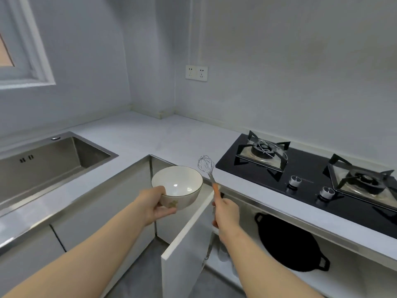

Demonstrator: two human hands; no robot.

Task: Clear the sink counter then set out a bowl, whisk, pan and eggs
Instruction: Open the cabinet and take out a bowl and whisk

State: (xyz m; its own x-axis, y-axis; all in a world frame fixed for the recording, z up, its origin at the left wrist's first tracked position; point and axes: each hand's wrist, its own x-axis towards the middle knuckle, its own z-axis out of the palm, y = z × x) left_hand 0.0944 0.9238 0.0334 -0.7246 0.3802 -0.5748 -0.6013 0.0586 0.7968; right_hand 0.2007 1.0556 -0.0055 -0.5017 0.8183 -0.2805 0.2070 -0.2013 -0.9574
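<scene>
- The left hand has its fingers curled under the bowl and its thumb over the rim. It holds the bowl upright in the air, to the right of the sink.
- The right hand is closed round the orange handle of the whisk. The whisk's long axis runs up and away from the fist, wire head topmost, leaning slightly toward the sink.
- Both things hang over the open cupboard door, touching nothing else. The bare surface lies straight beyond the fingers, right of the sink.
- Setting down looks like a short forward reach. The left hand is nearer the sink, so the bowl would likely land sink-side.
- The pan lies in the cupboard, farther from the sink than the right hand. No eggs show.
</scene>
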